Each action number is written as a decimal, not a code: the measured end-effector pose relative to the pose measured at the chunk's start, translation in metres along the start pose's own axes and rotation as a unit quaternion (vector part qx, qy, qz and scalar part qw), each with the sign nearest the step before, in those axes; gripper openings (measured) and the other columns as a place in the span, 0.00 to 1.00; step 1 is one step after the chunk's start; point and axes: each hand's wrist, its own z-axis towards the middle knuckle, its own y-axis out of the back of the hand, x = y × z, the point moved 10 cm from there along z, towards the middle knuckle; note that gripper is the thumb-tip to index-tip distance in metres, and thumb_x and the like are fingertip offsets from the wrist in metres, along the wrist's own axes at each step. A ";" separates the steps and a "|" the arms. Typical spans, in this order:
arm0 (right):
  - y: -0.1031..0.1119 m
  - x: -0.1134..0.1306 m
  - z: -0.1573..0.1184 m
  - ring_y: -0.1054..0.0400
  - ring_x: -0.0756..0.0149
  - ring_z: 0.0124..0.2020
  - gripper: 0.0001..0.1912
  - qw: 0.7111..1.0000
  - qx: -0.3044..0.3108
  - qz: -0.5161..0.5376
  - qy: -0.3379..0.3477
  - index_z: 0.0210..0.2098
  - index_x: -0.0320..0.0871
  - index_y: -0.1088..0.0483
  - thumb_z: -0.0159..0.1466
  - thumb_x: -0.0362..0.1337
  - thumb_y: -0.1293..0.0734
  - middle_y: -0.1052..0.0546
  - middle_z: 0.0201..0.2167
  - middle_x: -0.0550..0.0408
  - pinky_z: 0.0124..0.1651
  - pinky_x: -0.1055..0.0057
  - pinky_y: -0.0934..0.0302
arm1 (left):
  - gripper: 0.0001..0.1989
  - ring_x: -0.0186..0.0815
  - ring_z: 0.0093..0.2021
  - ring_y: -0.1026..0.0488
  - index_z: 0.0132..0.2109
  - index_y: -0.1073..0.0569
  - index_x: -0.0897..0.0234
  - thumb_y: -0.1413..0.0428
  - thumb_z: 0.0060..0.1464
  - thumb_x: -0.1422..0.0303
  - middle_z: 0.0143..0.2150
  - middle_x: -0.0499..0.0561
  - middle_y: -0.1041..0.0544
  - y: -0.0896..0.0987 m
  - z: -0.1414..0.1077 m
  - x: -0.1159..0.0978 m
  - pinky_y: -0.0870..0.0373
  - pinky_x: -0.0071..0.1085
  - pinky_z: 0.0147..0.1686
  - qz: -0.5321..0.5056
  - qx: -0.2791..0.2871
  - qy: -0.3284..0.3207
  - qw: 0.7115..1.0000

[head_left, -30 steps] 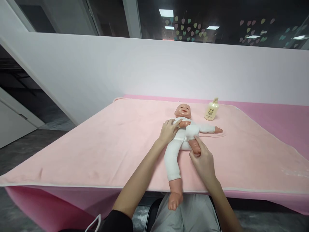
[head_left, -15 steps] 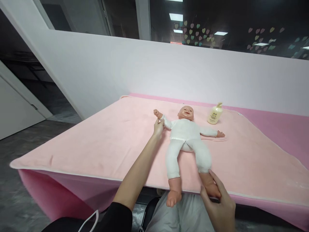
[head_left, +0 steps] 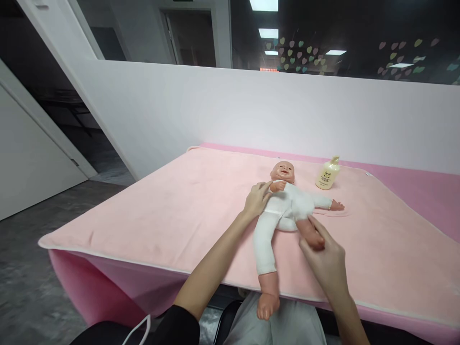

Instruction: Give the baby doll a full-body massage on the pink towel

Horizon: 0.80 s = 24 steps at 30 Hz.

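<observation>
A baby doll (head_left: 276,206) in white cloth lies on its back on a pink blanket (head_left: 161,211), head toward the wall. My left hand (head_left: 257,199) is closed around the doll's arm on the left, which is bent over its chest. In my right hand (head_left: 325,251) is the doll's leg on the right, gripped near the foot and lifted with the knee bent toward the body. The doll's other leg hangs straight, its foot over the table's near edge. Its other arm stretches out to the right.
A pale yellow pump bottle (head_left: 327,175) stands to the right of the doll's head. Behind the table rises a white partition (head_left: 233,110) with glass above it. The near table edge runs just in front of my lap (head_left: 276,326).
My left hand has brought the doll's arm from out at the side to across its chest. My right hand has closed on the doll's leg and raised it, bending it toward the body.
</observation>
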 end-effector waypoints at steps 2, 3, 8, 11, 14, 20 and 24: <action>0.012 -0.003 -0.042 0.28 0.59 0.35 0.24 0.999 -0.028 -0.017 0.008 0.50 0.42 0.31 0.55 0.42 0.37 0.24 0.41 0.51 0.34 0.69 0.32 | 0.21 0.42 0.52 0.35 0.58 0.37 0.60 0.52 0.58 0.65 0.52 0.56 0.31 0.005 0.003 0.017 0.39 0.40 0.52 -0.082 -0.045 0.031 0.995; 0.016 -0.005 -0.063 0.27 0.59 0.34 0.23 0.999 -0.040 -0.026 0.015 0.49 0.43 0.30 0.55 0.42 0.36 0.24 0.40 0.51 0.33 0.68 0.32 | 0.20 0.41 0.51 0.34 0.57 0.36 0.61 0.51 0.57 0.64 0.51 0.56 0.30 0.007 0.004 0.029 0.38 0.40 0.52 -0.129 -0.071 0.057 0.988; 0.033 -0.025 -0.112 0.30 0.60 0.22 0.17 0.992 -0.089 -0.087 0.004 0.45 0.49 0.28 0.56 0.42 0.36 0.23 0.27 0.55 0.22 0.66 0.35 | 0.16 0.38 0.38 0.28 0.48 0.33 0.67 0.52 0.57 0.61 0.42 0.58 0.27 0.001 -0.008 0.107 0.31 0.33 0.35 -0.334 -0.165 0.285 0.883; 0.041 -0.027 -0.082 0.27 0.60 0.29 0.20 0.994 -0.074 -0.080 -0.002 0.46 0.45 0.28 0.55 0.43 0.35 0.22 0.33 0.53 0.29 0.70 0.32 | 0.17 0.37 0.35 0.28 0.49 0.33 0.67 0.52 0.57 0.61 0.41 0.57 0.27 -0.003 -0.008 0.110 0.31 0.31 0.32 -0.392 -0.159 0.302 0.855; 0.032 -0.016 -0.031 0.27 0.61 0.35 0.23 0.999 -0.012 -0.052 0.004 0.48 0.44 0.30 0.54 0.43 0.37 0.23 0.39 0.53 0.36 0.72 0.32 | 0.18 0.38 0.42 0.29 0.53 0.34 0.63 0.51 0.57 0.62 0.46 0.56 0.27 0.008 0.001 0.071 0.31 0.34 0.40 -0.317 -0.138 0.179 0.921; -0.023 -0.001 0.036 0.30 0.60 0.42 0.25 0.998 0.049 0.024 0.009 0.53 0.41 0.34 0.55 0.39 0.38 0.27 0.46 0.48 0.43 0.70 0.35 | 0.20 0.43 0.54 0.37 0.56 0.34 0.58 0.50 0.56 0.67 0.53 0.55 0.31 -0.009 -0.001 -0.019 0.41 0.41 0.54 0.031 0.023 -0.082 0.996; -0.031 -0.013 0.013 0.29 0.63 0.41 0.27 0.997 0.040 0.072 -0.016 0.56 0.36 0.38 0.58 0.41 0.39 0.28 0.49 0.45 0.38 0.74 0.34 | 0.21 0.42 0.53 0.36 0.59 0.37 0.57 0.53 0.58 0.66 0.53 0.55 0.31 -0.007 -0.001 -0.012 0.38 0.39 0.51 0.068 0.043 -0.053 0.995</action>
